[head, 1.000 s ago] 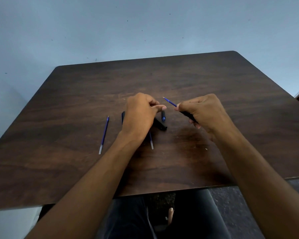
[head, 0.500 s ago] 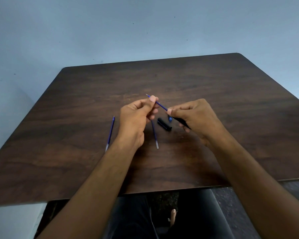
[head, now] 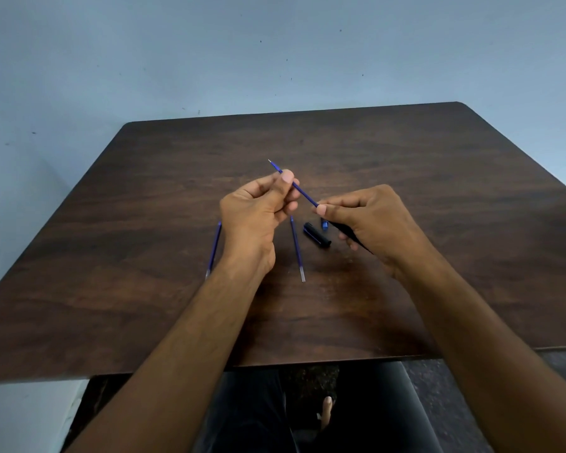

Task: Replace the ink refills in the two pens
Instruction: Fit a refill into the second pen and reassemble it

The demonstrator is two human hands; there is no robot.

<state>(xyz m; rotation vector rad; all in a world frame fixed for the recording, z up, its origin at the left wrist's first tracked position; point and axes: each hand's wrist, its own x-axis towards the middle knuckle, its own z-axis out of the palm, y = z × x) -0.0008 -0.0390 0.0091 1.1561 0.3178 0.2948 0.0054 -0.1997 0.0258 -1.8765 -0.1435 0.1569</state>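
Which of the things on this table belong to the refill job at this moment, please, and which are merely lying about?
In use:
- blue refill, pinched by left hand
- black pen barrel, held by right hand

Lying about:
- left loose refill
- middle loose refill
- black cap
- small blue piece

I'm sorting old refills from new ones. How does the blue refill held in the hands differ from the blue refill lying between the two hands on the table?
The held thin blue refill is lifted off the dark wooden table, pinched by the left hand and running into the right hand; the loose thin blue refill lies flat, untouched. The held one slants up-left; the loose one points nearly toward the person. Both are slim and blue.
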